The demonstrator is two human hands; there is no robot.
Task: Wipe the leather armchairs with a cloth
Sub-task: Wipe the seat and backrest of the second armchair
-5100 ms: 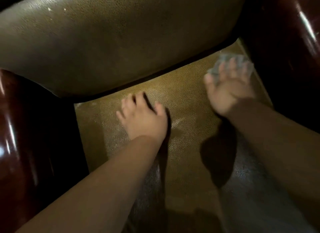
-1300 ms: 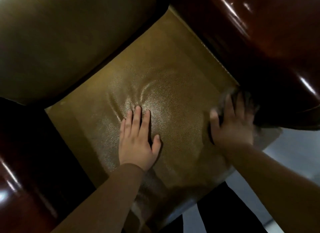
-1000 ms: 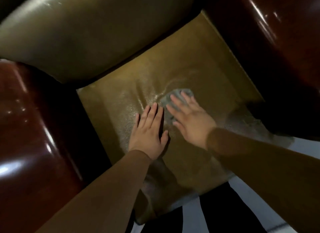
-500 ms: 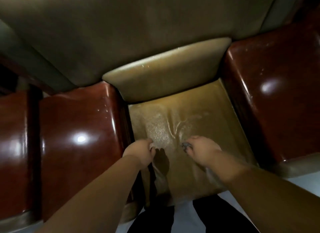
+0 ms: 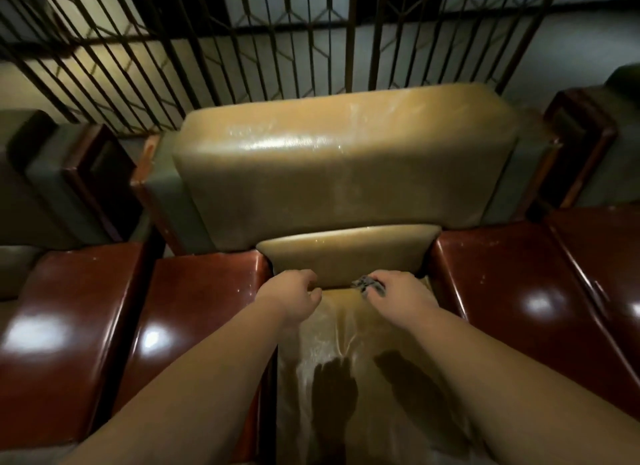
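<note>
The cloth is a small grey bunch at the back of the seat, just in front of the lower back cushion, at the crease where seat and cushion meet. It sits right of the seat's centre line, in the right hand.

The seat runs with its long axis away from the person, from the near edge at the bottom of the view to the crease. The tall upper backrest rises directly beyond the cushion, and its long axis runs left to right. Both back surfaces lie straight ahead of and above the hands. The right hand is the nearer to them with the cloth, so the next stroke would probably run upward onto the cushion, or sideways along the crease.

Right hand: fingers curled, gripping the bunched cloth; only a dark tuft shows past the knuckles. Whether the cloth touches the leather cannot be told.

Left hand: fingers curled under, at the left end of the crease, beside the left armrest. It holds no visible object; whether it grips the seat's back edge or merely rests there cannot be told.

The glossy red-brown right armrest flanks the seat on the other side. A metal grille stands behind the armchair.
</note>
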